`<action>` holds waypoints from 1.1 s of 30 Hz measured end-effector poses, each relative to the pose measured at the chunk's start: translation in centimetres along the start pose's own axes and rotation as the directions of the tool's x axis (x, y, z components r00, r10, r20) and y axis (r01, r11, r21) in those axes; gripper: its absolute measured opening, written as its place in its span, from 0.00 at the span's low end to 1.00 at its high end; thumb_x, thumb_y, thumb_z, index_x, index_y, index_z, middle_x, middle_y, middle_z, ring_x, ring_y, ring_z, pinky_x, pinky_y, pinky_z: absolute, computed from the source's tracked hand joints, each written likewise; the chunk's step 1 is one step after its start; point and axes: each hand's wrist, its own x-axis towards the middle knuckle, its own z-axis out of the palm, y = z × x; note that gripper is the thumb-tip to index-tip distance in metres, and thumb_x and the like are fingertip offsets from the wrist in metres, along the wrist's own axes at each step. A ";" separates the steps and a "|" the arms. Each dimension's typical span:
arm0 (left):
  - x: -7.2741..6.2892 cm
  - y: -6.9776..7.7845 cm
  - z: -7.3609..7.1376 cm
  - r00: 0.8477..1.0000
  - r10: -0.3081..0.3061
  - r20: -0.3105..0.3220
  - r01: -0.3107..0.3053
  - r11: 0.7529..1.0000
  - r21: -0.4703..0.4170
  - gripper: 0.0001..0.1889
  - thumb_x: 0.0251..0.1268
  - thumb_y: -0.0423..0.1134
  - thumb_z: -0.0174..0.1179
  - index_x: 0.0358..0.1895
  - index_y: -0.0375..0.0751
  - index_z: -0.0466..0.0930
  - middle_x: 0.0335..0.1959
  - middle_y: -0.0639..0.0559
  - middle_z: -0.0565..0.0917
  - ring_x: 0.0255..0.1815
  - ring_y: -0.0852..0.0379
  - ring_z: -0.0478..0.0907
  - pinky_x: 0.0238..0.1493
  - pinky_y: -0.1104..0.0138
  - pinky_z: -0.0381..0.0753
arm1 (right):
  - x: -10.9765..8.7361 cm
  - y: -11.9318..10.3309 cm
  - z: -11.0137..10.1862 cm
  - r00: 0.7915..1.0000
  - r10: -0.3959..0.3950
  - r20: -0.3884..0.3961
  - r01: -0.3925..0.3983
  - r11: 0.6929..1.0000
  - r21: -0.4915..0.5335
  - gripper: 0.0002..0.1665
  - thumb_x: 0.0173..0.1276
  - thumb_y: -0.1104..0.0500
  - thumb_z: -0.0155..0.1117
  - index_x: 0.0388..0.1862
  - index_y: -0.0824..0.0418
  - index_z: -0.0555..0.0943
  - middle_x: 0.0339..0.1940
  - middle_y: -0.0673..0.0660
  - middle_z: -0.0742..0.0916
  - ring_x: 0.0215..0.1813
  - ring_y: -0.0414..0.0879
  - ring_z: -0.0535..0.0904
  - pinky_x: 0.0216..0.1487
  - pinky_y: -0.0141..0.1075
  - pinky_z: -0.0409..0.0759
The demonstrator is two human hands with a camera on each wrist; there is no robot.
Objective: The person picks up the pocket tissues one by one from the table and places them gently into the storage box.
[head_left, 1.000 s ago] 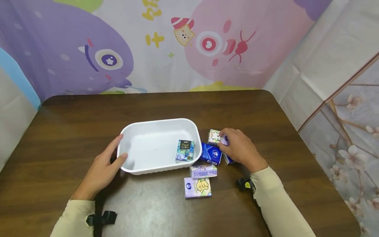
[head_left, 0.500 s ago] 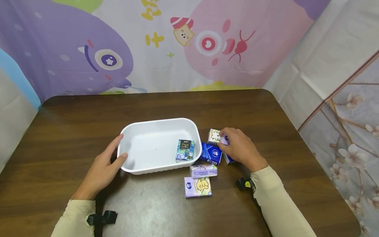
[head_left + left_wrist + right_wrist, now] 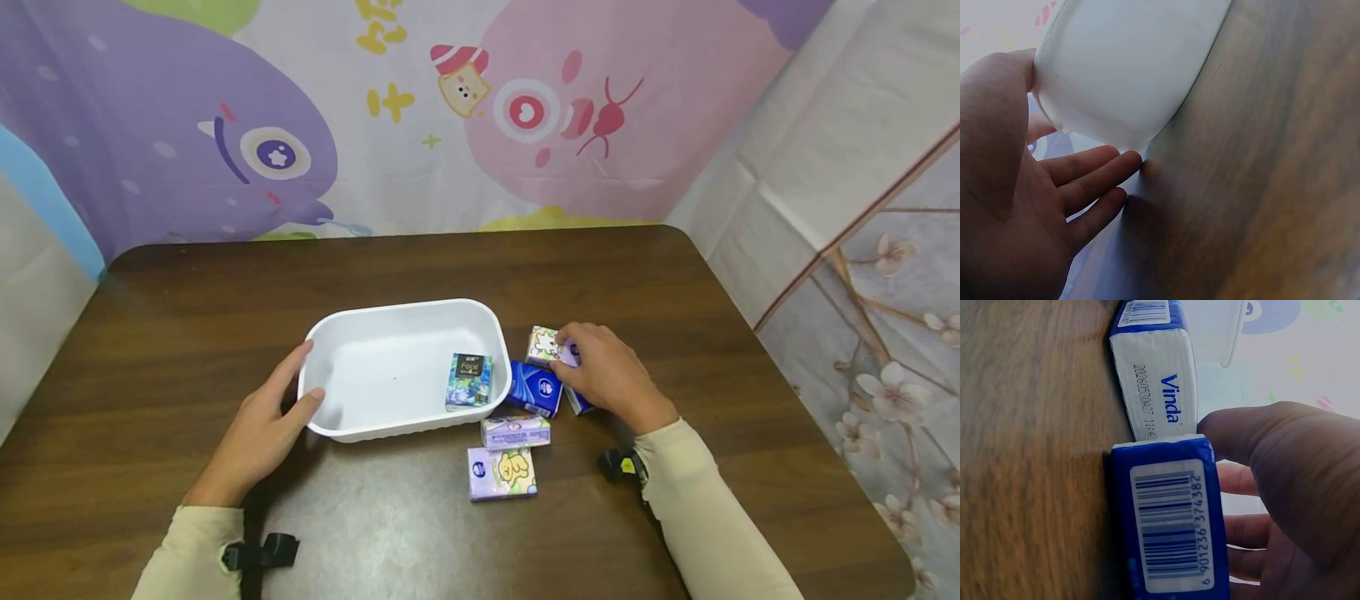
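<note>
A white plastic basin sits mid-table, with a green-blue tissue pack lying inside at its right end. My left hand rests at the basin's left end, thumb and index finger on the rim. In the left wrist view the other fingers extend, nearly straight, beside its wall. To the right of the basin, my right hand pinches a lilac tissue pack with a white cartoon figure. Beneath that hand lies a blue tissue pack, barcode end showing; another blue Vinda pack adjoins it.
In front of the basin's right corner are a lilac pack on its side and a flat lilac pack with a yellow bear. The dark wooden table ends at a cartoon-printed cloth behind.
</note>
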 end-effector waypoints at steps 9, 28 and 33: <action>0.0 0.1 0.0 1.000 -0.018 0.010 0.018 1.000 -0.007 0.36 0.77 0.51 0.52 0.82 0.60 0.47 0.81 0.43 0.53 0.78 0.35 0.51 0.67 0.32 0.53 | 0.0 0.0 -0.1 1.000 0.005 0.002 -0.005 1.000 0.000 0.24 0.69 0.48 0.68 0.60 0.55 0.77 0.63 0.61 0.80 0.60 0.57 0.74 0.61 0.59 0.74; 0.0 0.0 0.0 1.000 -0.006 0.005 0.006 1.000 -0.006 0.36 0.77 0.51 0.53 0.82 0.59 0.47 0.80 0.42 0.53 0.77 0.34 0.52 0.67 0.32 0.54 | 0.0 0.1 -0.1 1.000 -0.003 -0.017 0.003 1.000 -0.014 0.24 0.69 0.47 0.68 0.59 0.54 0.78 0.60 0.60 0.82 0.57 0.56 0.75 0.58 0.57 0.77; 0.1 0.0 0.0 1.000 0.006 -0.001 -0.006 1.000 -0.002 0.36 0.77 0.50 0.53 0.82 0.59 0.48 0.80 0.41 0.54 0.77 0.34 0.53 0.67 0.32 0.55 | -0.1 0.1 -0.1 0.999 -0.019 -0.026 0.018 1.000 -0.022 0.24 0.69 0.47 0.68 0.59 0.55 0.78 0.60 0.61 0.82 0.58 0.57 0.75 0.59 0.57 0.76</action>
